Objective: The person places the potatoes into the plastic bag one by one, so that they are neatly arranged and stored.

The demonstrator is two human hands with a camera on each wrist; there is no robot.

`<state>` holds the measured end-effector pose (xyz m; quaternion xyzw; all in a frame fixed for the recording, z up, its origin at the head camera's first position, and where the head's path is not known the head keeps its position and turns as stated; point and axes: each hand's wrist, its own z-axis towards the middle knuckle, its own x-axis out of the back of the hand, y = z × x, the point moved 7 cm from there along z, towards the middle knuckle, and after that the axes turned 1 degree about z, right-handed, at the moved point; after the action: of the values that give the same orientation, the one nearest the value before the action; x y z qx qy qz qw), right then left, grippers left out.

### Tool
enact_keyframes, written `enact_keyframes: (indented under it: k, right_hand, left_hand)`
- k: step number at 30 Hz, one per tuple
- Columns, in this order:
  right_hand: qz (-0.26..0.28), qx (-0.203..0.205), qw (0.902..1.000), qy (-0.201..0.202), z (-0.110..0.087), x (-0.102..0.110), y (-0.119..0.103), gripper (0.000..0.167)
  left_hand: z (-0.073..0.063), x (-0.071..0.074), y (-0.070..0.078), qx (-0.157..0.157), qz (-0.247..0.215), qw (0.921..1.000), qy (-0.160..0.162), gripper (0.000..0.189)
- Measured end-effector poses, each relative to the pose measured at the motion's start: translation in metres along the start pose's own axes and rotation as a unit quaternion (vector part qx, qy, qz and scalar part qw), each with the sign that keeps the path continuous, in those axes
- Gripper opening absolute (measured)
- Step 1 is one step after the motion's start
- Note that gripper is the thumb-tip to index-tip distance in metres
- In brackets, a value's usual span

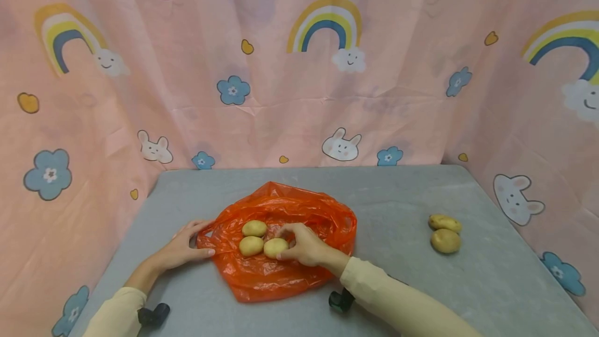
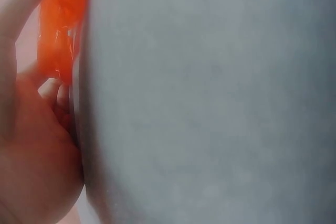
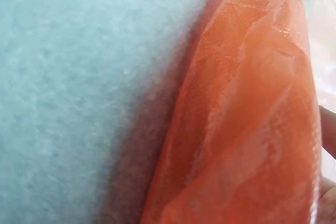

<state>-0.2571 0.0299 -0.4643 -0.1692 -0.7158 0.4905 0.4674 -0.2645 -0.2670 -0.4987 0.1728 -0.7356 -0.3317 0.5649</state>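
Note:
An orange-red plastic bag [image 1: 255,280] lies spread on the grey table, with two potatoes, an upper potato [image 1: 254,228] and a lower potato [image 1: 250,246], side by side on it. Just right of these, my right hand [image 1: 306,246] pinches another potato [image 1: 275,248] between thumb and fingers, low over the bag. My left hand [image 1: 181,248] rests at the bag's left edge, thumb and fingers spread apart and touching the plastic. The left wrist view shows the bag's edge [image 2: 63,30] by the fingers. In the right wrist view, the bag [image 3: 247,108] covers most of the hand.
Two more potatoes, a longer potato [image 1: 444,223] behind a rounder potato [image 1: 445,241], lie together at the table's right side. A pink printed curtain [image 1: 281,118] hangs behind the grey table [image 1: 393,191] and along its sides.

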Motion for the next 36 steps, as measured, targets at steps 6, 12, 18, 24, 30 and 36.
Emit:
enact_keyframes:
  k: [6,12,18,24,30,36]
  right_hand:
    - [-0.005,-0.017,0.9998,0.006,0.0028,0.001,0.0,0.029]
    - [-0.009,-0.029,0.9995,0.005,0.0043,0.0004,0.0008,0.029]
    - [-0.016,-0.024,0.9996,-0.001,0.0061,-0.0004,0.0018,0.026]
    - [-0.021,-0.013,0.9997,-0.01,0.0066,-0.0012,0.0002,0.025]
    - [-0.014,-0.021,0.9996,-0.014,0.0067,-0.0019,0.0,0.025]
    - [-0.009,-0.026,0.9995,-0.016,0.0071,-0.0026,0.0029,0.027]
  left_hand:
    - [-0.0008,0.0006,0.0006,-0.001,0.002,1.0,0.002,0.082]
    - [-0.0012,0.0009,0.0015,0.0,0.001,1.0,0.001,0.082]
    - [-0.001,0.0012,0.0016,0.001,0.0,1.0,0.0,0.082]
    - [-0.0007,0.001,0.0005,0.001,0.002,1.0,-0.002,0.082]
    - [-0.0008,0.0008,0.0006,0.001,0.003,1.0,-0.002,0.082]
    - [-0.0011,0.0007,0.0019,0.0,0.004,1.0,0.002,0.082]
